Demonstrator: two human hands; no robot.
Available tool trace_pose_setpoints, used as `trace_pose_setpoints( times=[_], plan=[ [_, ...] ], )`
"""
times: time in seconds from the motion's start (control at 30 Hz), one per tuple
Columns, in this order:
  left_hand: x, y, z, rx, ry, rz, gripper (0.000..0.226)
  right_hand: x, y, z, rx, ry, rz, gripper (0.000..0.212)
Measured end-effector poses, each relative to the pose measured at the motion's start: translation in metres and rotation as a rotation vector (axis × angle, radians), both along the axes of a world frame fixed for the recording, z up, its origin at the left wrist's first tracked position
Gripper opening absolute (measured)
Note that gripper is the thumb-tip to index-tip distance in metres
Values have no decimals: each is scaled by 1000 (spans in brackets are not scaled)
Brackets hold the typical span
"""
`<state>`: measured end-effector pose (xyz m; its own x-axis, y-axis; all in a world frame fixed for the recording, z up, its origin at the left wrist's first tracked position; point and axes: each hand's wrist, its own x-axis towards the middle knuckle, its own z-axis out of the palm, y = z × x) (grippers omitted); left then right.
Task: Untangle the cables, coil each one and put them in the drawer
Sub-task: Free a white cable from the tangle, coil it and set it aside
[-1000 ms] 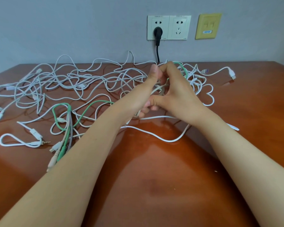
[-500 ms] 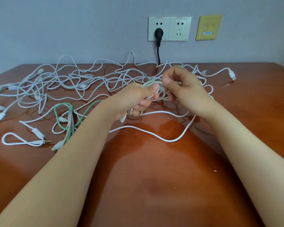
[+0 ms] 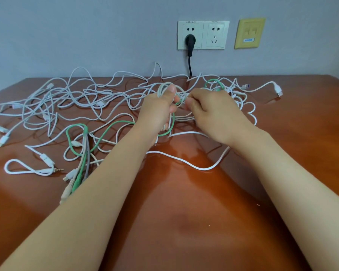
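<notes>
A tangle of white cables (image 3: 70, 102) spreads over the left and back of the brown wooden table (image 3: 184, 222). A green cable (image 3: 106, 132) runs through it towards my hands. My left hand (image 3: 157, 110) grips a small coil of white cable (image 3: 165, 86), thumb pressed on its top. My right hand (image 3: 211, 112) pinches strands of the same coil from the right. A loose white cable (image 3: 200, 168) trails from under my hands across the table. No drawer is in view.
A white audio cable with a jack plug (image 3: 33, 170) lies at the front left. More white plugs (image 3: 278, 90) lie at the back right. A black plug (image 3: 190, 41) sits in a wall socket behind the table.
My hands have drawn slightly apart and shifted; the left thumb now sits on top of the white coil, and the right hand has moved to pinching the strands lower, beside the left hand.
</notes>
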<state>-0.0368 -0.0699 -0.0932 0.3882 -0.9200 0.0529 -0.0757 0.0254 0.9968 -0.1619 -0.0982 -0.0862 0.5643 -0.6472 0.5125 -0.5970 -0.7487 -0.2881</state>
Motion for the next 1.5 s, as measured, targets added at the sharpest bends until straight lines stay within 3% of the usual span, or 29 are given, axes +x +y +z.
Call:
trace_pose_setpoints(
  times=[0.2,0.3,0.4,0.47,0.57,0.67,0.87,1.0,1.33,1.5],
  plan=[
    [-9,-2,-7,-155,-285,146,37,6,10,-8,-56,67,-68,26],
    [-11,-3,-7,-219,-311,178,23,7,13,-7,-130,112,-105,27],
    [-13,-4,-4,-264,-284,195,24,7,15,-5,-113,45,-100,24],
    [-13,-3,-4,-268,-351,225,22,7,16,-5,-83,15,-74,19],
    [-10,-2,-9,-214,-603,293,32,7,16,-7,-44,89,-75,22],
    [-2,-5,-12,-158,-626,341,38,10,15,-9,-17,165,-89,23],
    [-3,-4,-9,-152,-333,330,48,9,12,-10,4,200,-118,19],
    [1,-8,-10,-108,-154,267,36,9,11,-11,-6,230,-121,17],
    [6,-2,5,-88,564,103,32,6,9,-9,-54,273,-120,29],
    [14,1,15,-117,618,15,36,2,6,-2,17,129,-51,31]
  ],
)
